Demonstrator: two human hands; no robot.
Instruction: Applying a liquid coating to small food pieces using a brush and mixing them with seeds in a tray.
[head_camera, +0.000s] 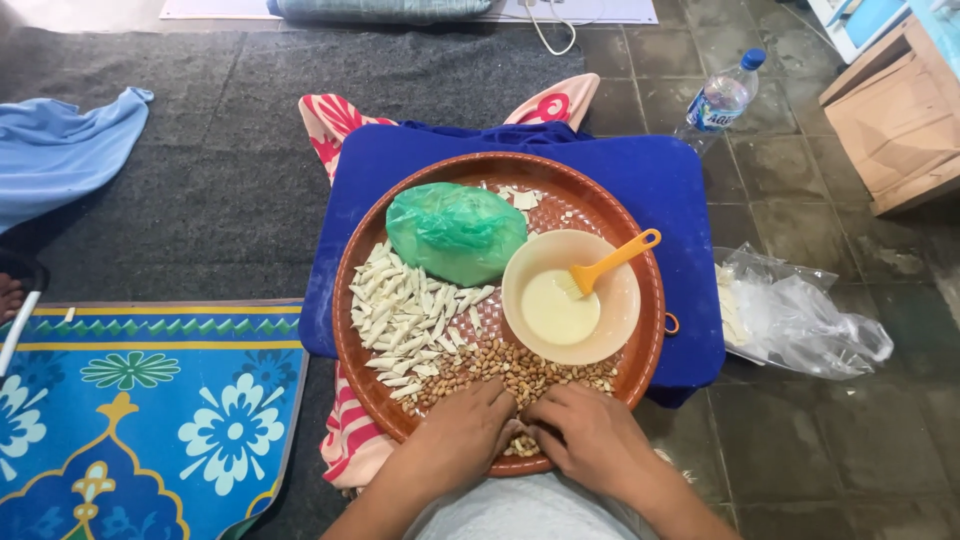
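Head view, tray: round brown tray (350, 300) resting on a blue board (660, 180), which lies over a pink-and-white patterned cloth (340, 120) on the floor
Head view, peanuts: heap of peanuts (520, 372) at the tray's 6 o'clock edge, beneath and just ahead of both hands
Head view, left hand: left hand (462, 428) lies palm down on the peanuts at about 7 o'clock of the tray; fingers curled and bunched together, fingertips meeting the other hand; what they pinch, I cannot tell
Head view, right hand: right hand (590, 435) lies palm down at about 5 o'clock; fingers curled inward, tips at the peanuts; a pinch cannot be confirmed
Head view, tray contents: pale rolled strips (405, 315) at 9 o'clock; green plastic bag (455, 230) at 11 o'clock; beige bowl (615, 320) of pale liquid at 3 o'clock with an orange-handled brush (615, 260) standing in it
Head view, surroundings: clear plastic bag (800, 320) at 3 o'clock beyond the board; water bottle (722, 98) at 1 o'clock; blue flowered mat (150, 420) at 8 o'clock
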